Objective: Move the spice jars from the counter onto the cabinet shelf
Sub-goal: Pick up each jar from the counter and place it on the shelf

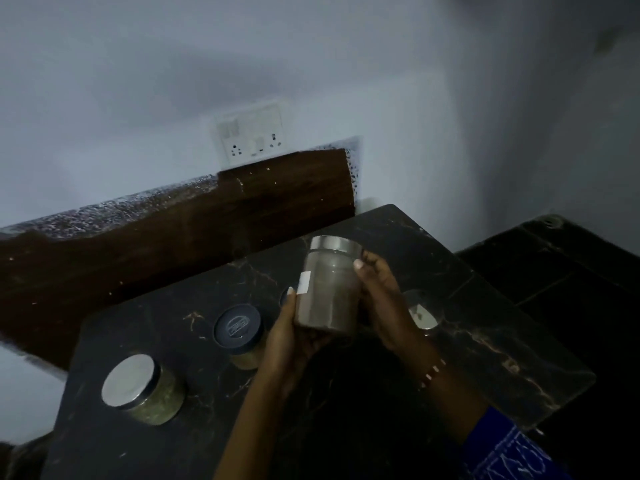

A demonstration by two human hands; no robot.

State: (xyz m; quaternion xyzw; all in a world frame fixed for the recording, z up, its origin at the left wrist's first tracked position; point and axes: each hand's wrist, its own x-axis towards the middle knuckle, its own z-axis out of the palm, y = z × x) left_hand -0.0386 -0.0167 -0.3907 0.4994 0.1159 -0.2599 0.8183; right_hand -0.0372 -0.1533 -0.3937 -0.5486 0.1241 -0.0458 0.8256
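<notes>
Held jar: a glass spice jar [329, 289] with a brushed metal lid and brown powder inside, lifted clear of the tabletop [485, 306], roughly above its middle.
Long axis: near upright, lid tipped slightly away from the person toward the wall; a small white label faces left.
Left hand grip: the left hand [294, 337] cups the jar from below and along its left side, fingers curled under the base, thumb lying up the glass.
Right hand grip: the right hand [381, 299] wraps the jar's right side, thumb tip pressed just under the lid; fingers behind the glass are hidden.
Nearer hand: both touch the jar; the left carries the weight from beneath, so the right looks free to let go or to steady.
Jars left on the tabletop: a silver-lidded jar of greenish spice [142, 389] at front left; a dark-lidded jar [239, 330] just left of the left hand; a silver lid [420, 311] partly hidden behind the right wrist; one more dark lid peeks out behind the left thumb.
Cabinet shelf: not in view, so its direction from the grip cannot be told.
Coming move, as a judgement: the jar needs carrying upright out of this view; four jars appear to remain.
</notes>
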